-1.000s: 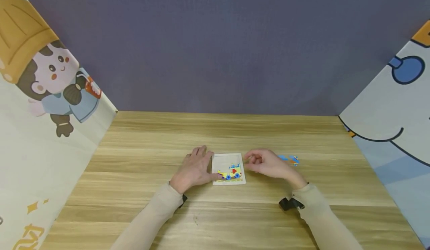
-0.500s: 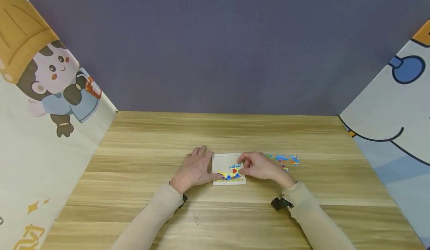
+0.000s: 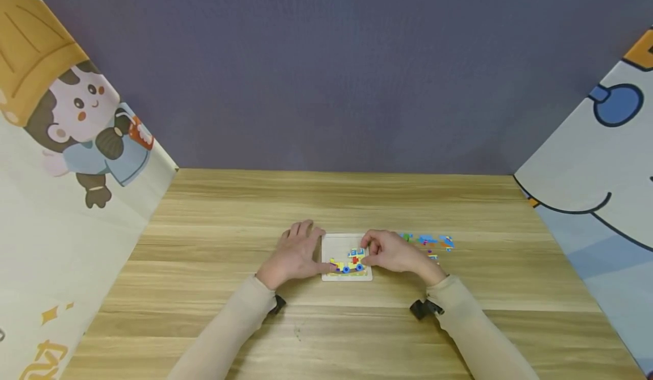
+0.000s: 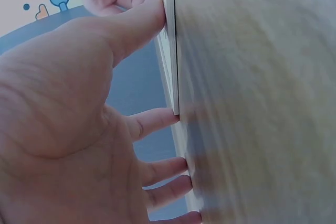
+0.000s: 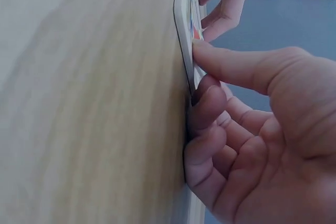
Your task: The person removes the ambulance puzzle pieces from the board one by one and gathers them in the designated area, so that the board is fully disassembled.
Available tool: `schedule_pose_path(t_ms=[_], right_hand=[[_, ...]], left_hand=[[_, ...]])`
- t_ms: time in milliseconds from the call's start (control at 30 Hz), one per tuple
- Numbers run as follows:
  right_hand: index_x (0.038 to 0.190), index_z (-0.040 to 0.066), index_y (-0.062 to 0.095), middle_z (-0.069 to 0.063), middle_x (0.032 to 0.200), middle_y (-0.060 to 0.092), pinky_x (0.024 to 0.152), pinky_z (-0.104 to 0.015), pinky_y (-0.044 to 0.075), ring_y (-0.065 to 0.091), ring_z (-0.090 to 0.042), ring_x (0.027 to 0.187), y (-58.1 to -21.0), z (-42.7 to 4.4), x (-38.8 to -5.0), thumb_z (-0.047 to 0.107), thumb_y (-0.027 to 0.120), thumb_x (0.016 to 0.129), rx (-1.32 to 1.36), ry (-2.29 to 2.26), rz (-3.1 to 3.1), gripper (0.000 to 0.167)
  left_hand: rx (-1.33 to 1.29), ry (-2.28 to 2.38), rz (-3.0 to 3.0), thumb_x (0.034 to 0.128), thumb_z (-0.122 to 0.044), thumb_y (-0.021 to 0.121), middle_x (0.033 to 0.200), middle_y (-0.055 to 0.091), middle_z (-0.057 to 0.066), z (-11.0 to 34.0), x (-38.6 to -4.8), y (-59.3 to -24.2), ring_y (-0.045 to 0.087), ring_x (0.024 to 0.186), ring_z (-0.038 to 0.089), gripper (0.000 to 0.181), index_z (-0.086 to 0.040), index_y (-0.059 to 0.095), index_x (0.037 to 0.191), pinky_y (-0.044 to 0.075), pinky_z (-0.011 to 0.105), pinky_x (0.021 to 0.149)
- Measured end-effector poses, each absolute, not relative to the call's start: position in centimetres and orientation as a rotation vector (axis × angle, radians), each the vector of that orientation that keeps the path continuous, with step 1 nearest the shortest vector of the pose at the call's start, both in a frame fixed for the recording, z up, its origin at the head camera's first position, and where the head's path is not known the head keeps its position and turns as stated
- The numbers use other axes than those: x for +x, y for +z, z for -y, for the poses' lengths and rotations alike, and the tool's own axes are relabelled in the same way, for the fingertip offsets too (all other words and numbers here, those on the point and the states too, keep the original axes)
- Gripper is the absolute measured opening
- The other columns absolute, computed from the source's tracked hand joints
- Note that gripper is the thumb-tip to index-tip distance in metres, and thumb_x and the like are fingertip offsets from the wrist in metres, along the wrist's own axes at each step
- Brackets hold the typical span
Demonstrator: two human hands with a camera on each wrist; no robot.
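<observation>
A small white-framed jigsaw puzzle board (image 3: 335,243) lies flat on the table, with pieces forming a yellow vehicle with blue wheels and a red cross along its near part. My left hand (image 3: 294,258) lies at its left side, the thumb (image 4: 149,14) on the lower left of the picture and the fingers spread straight, one touching the far left corner. My right hand (image 3: 395,251) grips the right side, its thumb (image 5: 210,53) on the picture and its other fingers curled at the edge. Whether a loose piece sits under these fingers is hidden.
Several loose puzzle pieces (image 3: 427,239), blue, green and orange, lie on the wooden table (image 3: 255,323) just right of my right hand, partly hidden by it. A dark partition (image 3: 326,85) stands behind the table, with cartoon-printed panels at both sides.
My right hand has moved left from beside the board onto its right edge, uncovering more loose pieces. Over the last half second it stays there. My left hand keeps its place.
</observation>
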State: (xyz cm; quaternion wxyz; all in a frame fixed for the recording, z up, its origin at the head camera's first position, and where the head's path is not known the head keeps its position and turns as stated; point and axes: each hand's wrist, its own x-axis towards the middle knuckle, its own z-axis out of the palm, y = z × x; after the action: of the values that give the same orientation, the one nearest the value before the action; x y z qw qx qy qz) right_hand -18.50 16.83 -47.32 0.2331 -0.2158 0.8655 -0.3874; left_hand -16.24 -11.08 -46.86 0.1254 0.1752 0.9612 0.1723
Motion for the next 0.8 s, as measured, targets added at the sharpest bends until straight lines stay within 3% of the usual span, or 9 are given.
schedule_pose_path(t_ms=[433, 800], right_hand=[[0.105, 0.011, 0.065, -0.001, 0.092, 0.065, 0.069, -0.026, 0.051, 0.059, -0.016, 0.078, -47.07, -16.67, -18.01, 0.013, 0.082, 0.093, -0.597, -1.119, -2.433, 0.021], [0.102, 0.013, 0.067, 0.001, 0.091, 0.069, 0.064, -0.024, 0.049, 0.059, -0.014, 0.073, -47.12, -16.69, -18.06, 0.014, 0.081, 0.095, -0.622, -1.129, -2.452, 0.015]], left_hand=[[0.499, 0.507, -2.808, 0.0841, -0.07, 0.079, 0.168, 0.034, 0.021, 10.93, -16.16, -46.8, 0.034, 0.154, 0.042, 0.092, -0.016, 0.051, 0.154, 0.031, 0.062, 0.126], [0.493, 0.536, -2.801, 0.0855, -0.067, 0.08, 0.169, 0.033, 0.022, 10.93, -16.09, -46.58, 0.031, 0.156, 0.043, 0.09, -0.016, 0.051, 0.154, 0.03, 0.063, 0.127]])
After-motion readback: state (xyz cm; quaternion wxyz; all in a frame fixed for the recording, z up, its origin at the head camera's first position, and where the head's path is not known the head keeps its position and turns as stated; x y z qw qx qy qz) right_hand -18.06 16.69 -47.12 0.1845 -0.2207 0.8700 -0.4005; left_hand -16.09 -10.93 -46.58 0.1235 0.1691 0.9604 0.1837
